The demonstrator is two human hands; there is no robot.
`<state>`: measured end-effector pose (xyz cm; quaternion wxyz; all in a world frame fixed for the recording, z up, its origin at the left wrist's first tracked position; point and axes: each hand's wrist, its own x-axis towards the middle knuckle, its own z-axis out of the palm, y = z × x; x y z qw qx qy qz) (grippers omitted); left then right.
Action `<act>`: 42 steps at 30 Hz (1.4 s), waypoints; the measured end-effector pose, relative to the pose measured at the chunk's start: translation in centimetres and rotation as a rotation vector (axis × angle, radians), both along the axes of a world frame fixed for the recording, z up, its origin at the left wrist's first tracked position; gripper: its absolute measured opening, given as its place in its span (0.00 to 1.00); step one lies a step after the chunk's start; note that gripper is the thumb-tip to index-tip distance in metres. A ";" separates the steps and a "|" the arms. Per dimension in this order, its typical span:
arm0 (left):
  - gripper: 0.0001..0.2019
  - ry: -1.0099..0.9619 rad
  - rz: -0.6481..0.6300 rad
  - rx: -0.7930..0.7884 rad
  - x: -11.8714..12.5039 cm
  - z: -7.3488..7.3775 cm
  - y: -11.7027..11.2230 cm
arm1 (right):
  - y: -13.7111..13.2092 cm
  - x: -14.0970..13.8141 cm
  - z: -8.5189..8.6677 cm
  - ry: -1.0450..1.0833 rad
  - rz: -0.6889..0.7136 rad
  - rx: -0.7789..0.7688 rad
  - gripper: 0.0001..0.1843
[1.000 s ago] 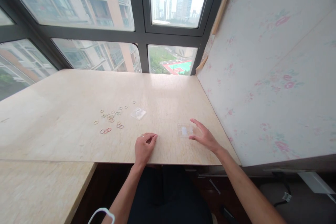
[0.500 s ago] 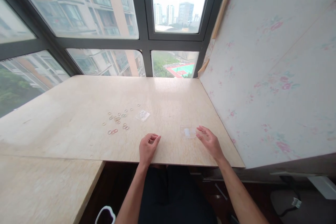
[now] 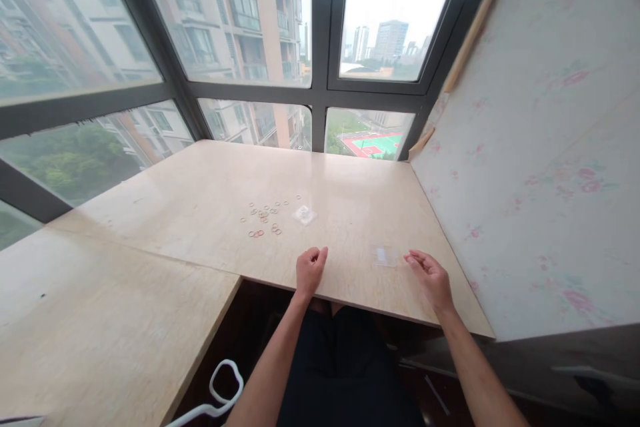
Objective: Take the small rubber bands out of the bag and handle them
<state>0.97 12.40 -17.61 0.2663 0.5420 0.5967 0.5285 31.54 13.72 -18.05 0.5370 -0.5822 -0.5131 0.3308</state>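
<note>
Clear box (image 3: 391, 258) w/ whitish patch (image 3: 381, 254); R hand (image 3: 431, 277) fingertips pinched tog. nr it, L hand (image 3: 310, 271) curled, contents unclear.

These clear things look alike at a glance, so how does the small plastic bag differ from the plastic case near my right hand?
The plastic bag looks soft, while the plastic case has straight, rigid-looking edges. The bag lies close to the rings; the case lies near your right hand. The bag is turned cornerwise, the case squarer. Both are see-through and rest on the tabletop.
</note>
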 end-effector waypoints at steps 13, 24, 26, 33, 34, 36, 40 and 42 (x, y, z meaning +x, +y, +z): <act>0.22 0.056 0.046 0.020 0.0 -0.1 0.0 | 1.4 -11.0 4.7 -0.267 0.078 0.395 0.15; 0.21 0.037 0.060 0.031 -0.1 -0.5 0.2 | 11.9 -25.5 3.3 -0.906 0.438 0.090 0.43; 0.22 0.030 0.067 0.022 -0.1 -0.6 0.2 | 12.5 -26.6 3.2 -0.990 0.427 0.080 0.43; 0.21 -0.045 0.071 0.009 -0.2 -0.5 0.2 | 13.0 -25.6 2.9 -0.958 0.456 0.183 0.42; 0.21 -0.067 0.064 0.007 -0.3 -0.5 0.2 | 13.1 -24.7 3.0 -0.920 0.467 0.197 0.43; 0.21 -0.106 0.051 0.001 -0.4 -0.4 0.1 | 13.5 -22.1 3.2 -0.830 0.466 0.219 0.44; 0.22 -0.166 0.041 -0.005 -0.6 -0.2 -0.1 | 14.2 -14.2 3.3 -0.620 0.351 0.163 0.45; 0.22 -0.184 0.033 -0.003 -0.6 -0.1 -0.1 | 14.1 -9.4 3.2 -0.570 0.216 0.097 0.46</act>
